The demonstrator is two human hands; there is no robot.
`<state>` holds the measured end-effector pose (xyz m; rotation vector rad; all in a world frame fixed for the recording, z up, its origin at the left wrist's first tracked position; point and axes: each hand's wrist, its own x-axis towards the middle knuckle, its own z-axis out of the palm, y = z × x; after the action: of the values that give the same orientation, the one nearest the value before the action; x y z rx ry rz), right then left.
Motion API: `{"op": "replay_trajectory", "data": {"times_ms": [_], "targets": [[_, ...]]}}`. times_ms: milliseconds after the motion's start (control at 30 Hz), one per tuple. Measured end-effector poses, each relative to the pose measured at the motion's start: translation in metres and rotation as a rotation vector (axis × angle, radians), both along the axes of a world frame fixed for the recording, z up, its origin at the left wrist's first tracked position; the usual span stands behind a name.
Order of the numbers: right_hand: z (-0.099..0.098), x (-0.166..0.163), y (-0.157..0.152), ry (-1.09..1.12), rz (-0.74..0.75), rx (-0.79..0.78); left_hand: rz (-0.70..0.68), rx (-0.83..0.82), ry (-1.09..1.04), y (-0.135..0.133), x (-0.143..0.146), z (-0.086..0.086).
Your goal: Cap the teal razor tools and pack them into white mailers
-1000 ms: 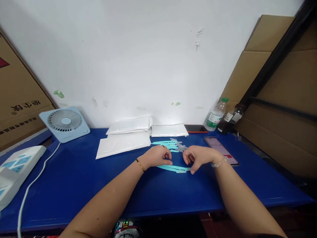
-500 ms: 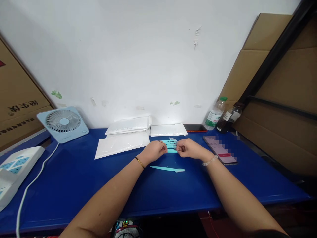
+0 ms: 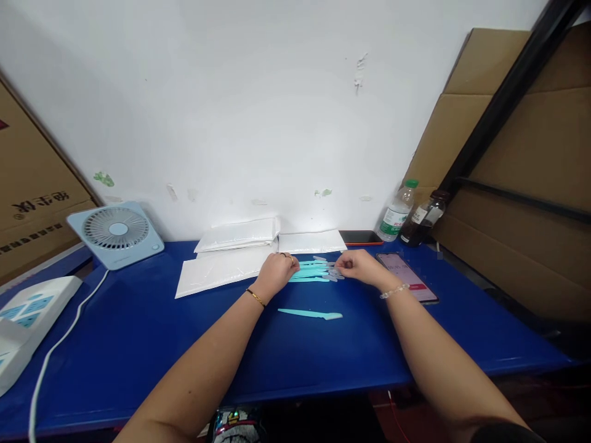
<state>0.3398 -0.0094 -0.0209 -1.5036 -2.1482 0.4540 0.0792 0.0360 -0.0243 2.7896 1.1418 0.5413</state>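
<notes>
A bundle of several teal sticks with clear grey tips [image 3: 314, 271] lies on the blue table [image 3: 295, 357], between my two hands. My left hand [image 3: 276, 272], a ring on one finger, is curled around the bundle's left end. My right hand [image 3: 357, 267] is curled at the grey-tipped right end and touches it. One single teal stick [image 3: 310, 314] lies apart on the table, nearer to me and just in front of both hands.
White padded envelopes [image 3: 221, 271] lie behind my left hand, with more stacked by the wall [image 3: 240, 234]. A phone [image 3: 409, 277] lies right of my right hand. Two bottles [image 3: 397, 212] stand at the back right. A small fan [image 3: 115, 231] and a white device [image 3: 23, 314] sit at the left.
Both hands gathered the sticks from the near pile, left one stick behind, and carried the bundle away from me towards the envelopes, where it now rests on the table.
</notes>
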Motion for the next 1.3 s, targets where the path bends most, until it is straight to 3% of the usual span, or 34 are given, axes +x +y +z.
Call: {"op": "replay_trajectory", "data": {"times_ms": [133, 267, 333, 667, 867, 1033, 1300], "targets": [[0.003, 0.004, -0.001, 0.029, 0.006, 0.002, -0.06, -0.078, -0.088, -0.009, -0.002, 0.003], [0.008, -0.002, -0.008, 0.097, 0.051, -0.077, -0.432, -0.364, 0.044, -0.029, 0.0, 0.011], [0.01, -0.004, -0.011, 0.116, 0.071, -0.115, -0.492, -0.39, 0.122, -0.036, 0.001, 0.012], [0.013, -0.023, -0.017, 0.199, 0.251, -0.295, -0.228, -0.23, 0.026, -0.028, 0.004, 0.002], [0.007, -0.019, -0.014, 0.288, 0.18, -0.299, -0.211, -0.201, 0.011, -0.023, -0.003, 0.01], [0.012, -0.001, -0.011, 0.47, 0.019, -0.186, -0.088, -0.262, -0.122, -0.015, -0.018, 0.016], [0.002, -0.02, -0.006, 0.655, 0.048, -0.27, -0.075, -0.263, -0.167, -0.018, -0.017, 0.014]]}}
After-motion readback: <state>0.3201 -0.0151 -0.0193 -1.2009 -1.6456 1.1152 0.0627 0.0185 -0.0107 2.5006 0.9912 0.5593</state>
